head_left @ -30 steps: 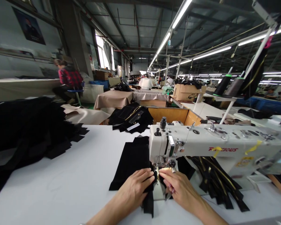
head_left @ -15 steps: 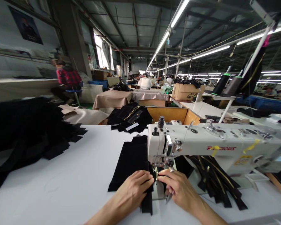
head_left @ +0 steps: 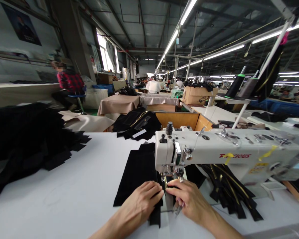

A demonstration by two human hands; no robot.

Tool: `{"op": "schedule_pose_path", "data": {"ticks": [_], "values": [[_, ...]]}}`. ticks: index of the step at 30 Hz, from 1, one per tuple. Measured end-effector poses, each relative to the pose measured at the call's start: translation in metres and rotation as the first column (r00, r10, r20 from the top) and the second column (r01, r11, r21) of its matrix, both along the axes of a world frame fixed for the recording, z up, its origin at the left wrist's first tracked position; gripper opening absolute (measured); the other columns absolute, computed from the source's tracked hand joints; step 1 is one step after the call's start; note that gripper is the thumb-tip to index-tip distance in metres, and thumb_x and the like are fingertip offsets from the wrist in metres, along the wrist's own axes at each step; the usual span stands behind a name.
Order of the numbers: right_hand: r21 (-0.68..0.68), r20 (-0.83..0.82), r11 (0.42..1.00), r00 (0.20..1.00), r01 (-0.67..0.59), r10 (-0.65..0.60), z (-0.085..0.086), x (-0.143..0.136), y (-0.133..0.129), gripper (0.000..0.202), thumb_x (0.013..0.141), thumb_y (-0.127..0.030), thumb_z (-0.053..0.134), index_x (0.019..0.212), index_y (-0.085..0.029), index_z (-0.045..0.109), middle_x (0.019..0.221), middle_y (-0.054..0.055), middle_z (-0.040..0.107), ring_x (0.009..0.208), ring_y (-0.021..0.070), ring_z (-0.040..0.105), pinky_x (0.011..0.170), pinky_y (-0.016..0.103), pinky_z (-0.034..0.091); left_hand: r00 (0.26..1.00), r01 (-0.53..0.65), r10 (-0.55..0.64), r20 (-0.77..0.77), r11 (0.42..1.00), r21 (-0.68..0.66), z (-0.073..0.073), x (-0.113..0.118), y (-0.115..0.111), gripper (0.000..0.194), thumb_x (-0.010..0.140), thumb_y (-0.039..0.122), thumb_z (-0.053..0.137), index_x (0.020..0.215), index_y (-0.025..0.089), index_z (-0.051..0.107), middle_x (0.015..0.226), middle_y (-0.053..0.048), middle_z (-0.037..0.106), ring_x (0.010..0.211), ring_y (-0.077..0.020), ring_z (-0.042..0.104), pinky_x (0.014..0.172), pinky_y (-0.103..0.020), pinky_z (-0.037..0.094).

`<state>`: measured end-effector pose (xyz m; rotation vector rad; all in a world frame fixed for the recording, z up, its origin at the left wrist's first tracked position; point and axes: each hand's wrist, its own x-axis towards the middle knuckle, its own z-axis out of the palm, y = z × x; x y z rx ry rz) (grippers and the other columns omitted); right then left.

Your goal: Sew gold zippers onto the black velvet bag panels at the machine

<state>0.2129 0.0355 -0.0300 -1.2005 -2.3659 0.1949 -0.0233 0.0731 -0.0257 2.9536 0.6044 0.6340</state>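
A white sewing machine (head_left: 226, 154) stands on the white table (head_left: 72, 196). A black fabric piece (head_left: 137, 172) lies flat under its needle area and runs away from me. My left hand (head_left: 141, 202) presses down on the near part of this fabric, fingertips just left of the presser foot (head_left: 169, 176). My right hand (head_left: 189, 199) rests to the right of the foot, fingertips pinching the fabric edge with a gold zipper at the needle. A small metal tool pokes out beneath that hand.
A big heap of black fabric pieces (head_left: 27, 139) covers the table's left side. Black zipper strips with gold teeth (head_left: 229, 189) lie behind the machine. More black garments (head_left: 138, 124) sit at the far edge. A person in a red shirt (head_left: 68, 84) sits far left.
The view has drifted slightly. Both hands stay at the presser foot, having slid the fabric a little; the short end near me looks slightly shorter.
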Motion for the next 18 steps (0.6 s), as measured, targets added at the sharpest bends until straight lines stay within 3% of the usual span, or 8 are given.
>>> {"op": "schedule_pose_path", "data": {"ticks": [18], "values": [[0.024,-0.001,1.0,1.0,0.016,-0.016,-0.004,0.001,0.005,0.069,0.065,0.005,0.046,0.127,-0.023,0.061,0.132,0.003,0.061,0.112,0.0228,0.057,0.099,0.036,0.048,1.0,0.003,-0.002,-0.024,1.0,0.009,0.002,0.003,0.015,0.038,0.089,0.004,0.043,0.121,0.019,0.057,0.107,-0.008,0.065,0.104,-0.0249,0.062,0.092,-0.04,0.053]]}}
